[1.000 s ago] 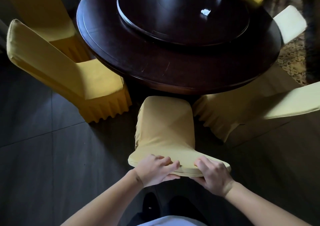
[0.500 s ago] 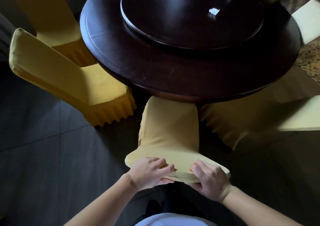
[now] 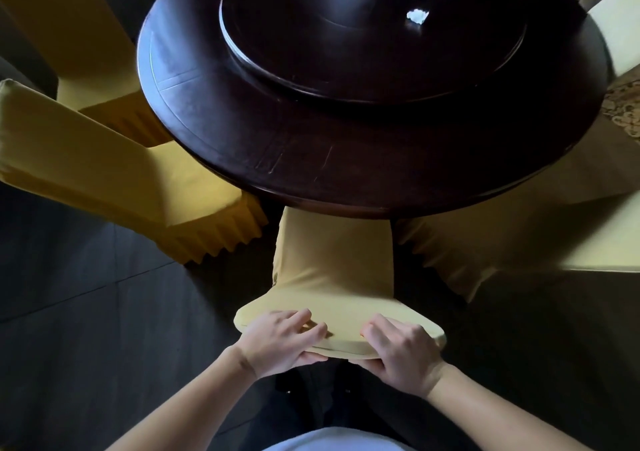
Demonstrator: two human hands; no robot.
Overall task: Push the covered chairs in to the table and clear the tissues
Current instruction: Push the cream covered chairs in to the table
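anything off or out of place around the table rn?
A crumpled white tissue lies loose on the dark turntable. The chair at left sits angled, its seat out from the round table. Both hands, left hand and right hand, grip the near chair's backrest, seat tucked under.

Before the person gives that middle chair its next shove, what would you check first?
1. Both hands on the chair back: left hand and right hand grip its top edge: ok.
2. Seat under the table: ok.
3. Gap to left chair: ok.
4. Gap to right chair: cannot tell.
5. Tissue cleared from turntable: not ok.
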